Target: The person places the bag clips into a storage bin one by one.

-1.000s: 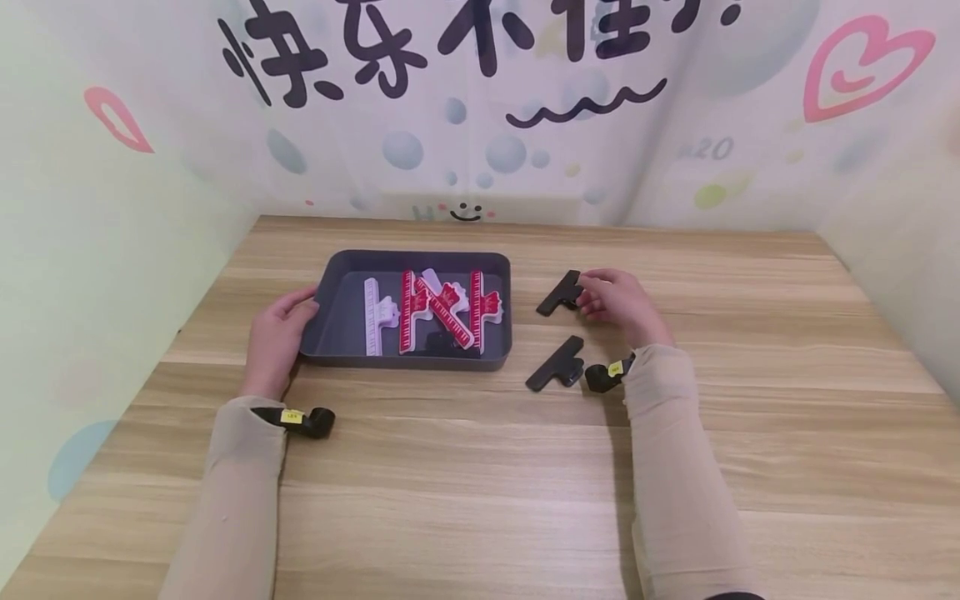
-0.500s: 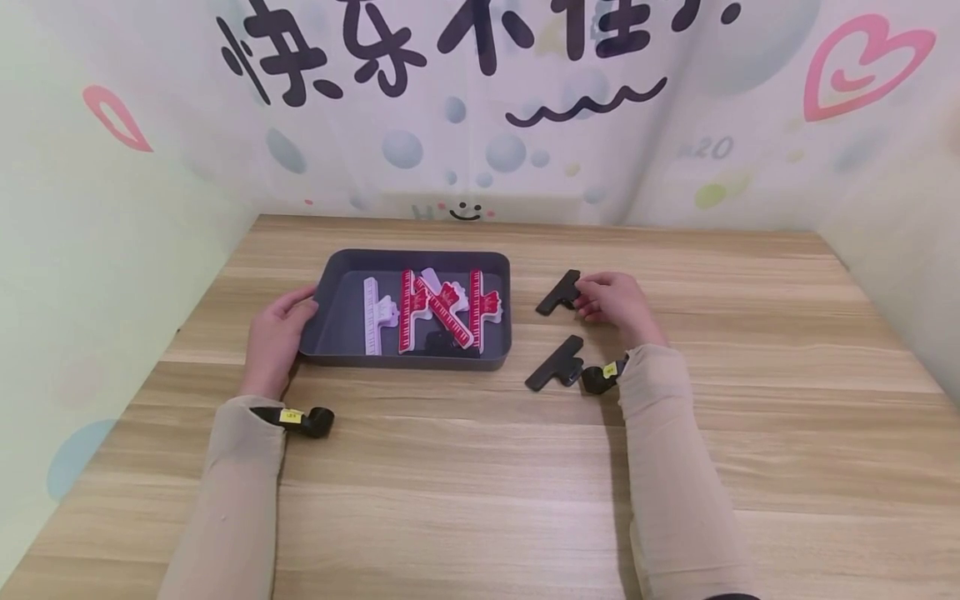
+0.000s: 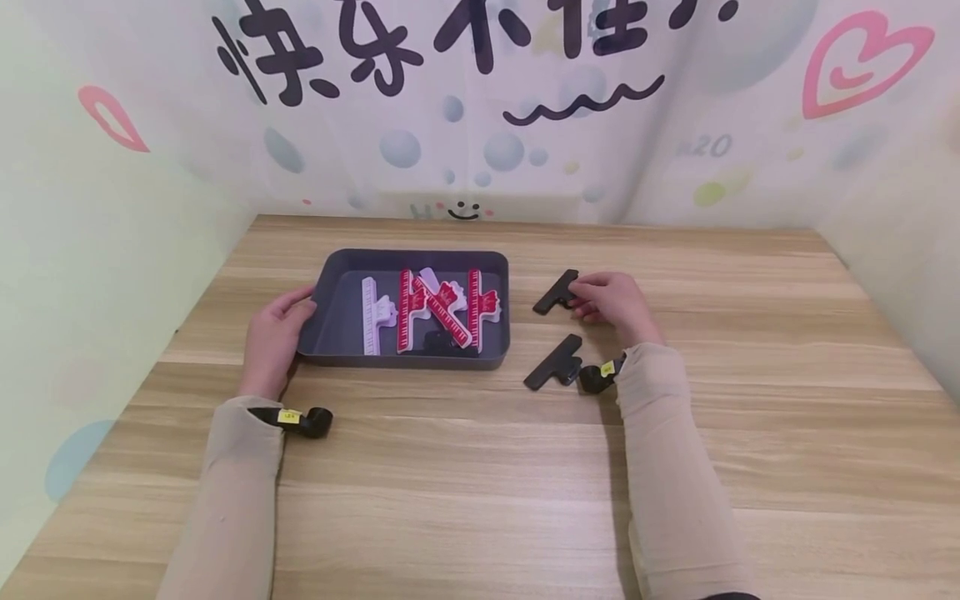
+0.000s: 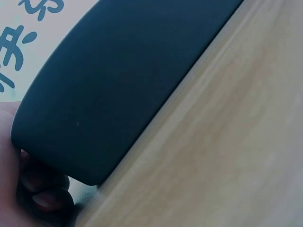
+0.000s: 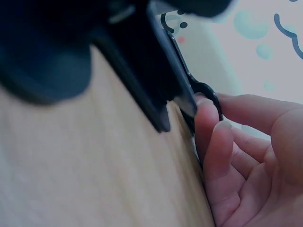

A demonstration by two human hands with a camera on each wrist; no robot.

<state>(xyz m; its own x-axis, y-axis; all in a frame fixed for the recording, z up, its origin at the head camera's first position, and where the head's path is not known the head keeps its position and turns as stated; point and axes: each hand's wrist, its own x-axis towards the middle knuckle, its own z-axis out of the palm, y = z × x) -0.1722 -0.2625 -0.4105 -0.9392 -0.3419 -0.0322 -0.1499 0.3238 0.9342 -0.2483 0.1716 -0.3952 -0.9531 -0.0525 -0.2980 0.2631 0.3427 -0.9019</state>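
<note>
My left hand [image 3: 272, 342] grips the left end of a dark grey tray [image 3: 405, 362], thumb at the rim; the left wrist view shows curled fingers beneath the tray's outer wall [image 4: 118, 85]. To the right of the tray, my right hand [image 3: 615, 302] pinches the handle end of the farther black clip [image 3: 553, 293], which lies slanted on the table. In the right wrist view, thumb and fingers [image 5: 218, 146] close around that handle. A nearer black clip [image 3: 553, 363] lies below it, untouched. Inside the tray are a pale lilac clip [image 3: 370, 321] and several red-and-white clips [image 3: 406, 321].
A dark clip [image 3: 438, 342] lies partly hidden under the red ones in the tray. The wooden table [image 3: 450, 483] runs up to a printed cloth backdrop [image 3: 337, 167]. Small black wrist cameras [image 3: 318, 422] stick out from both sleeves.
My right hand and forearm have shifted slightly left, closer onto the farther black clip's handle. The left hand and the tray keep their places.
</note>
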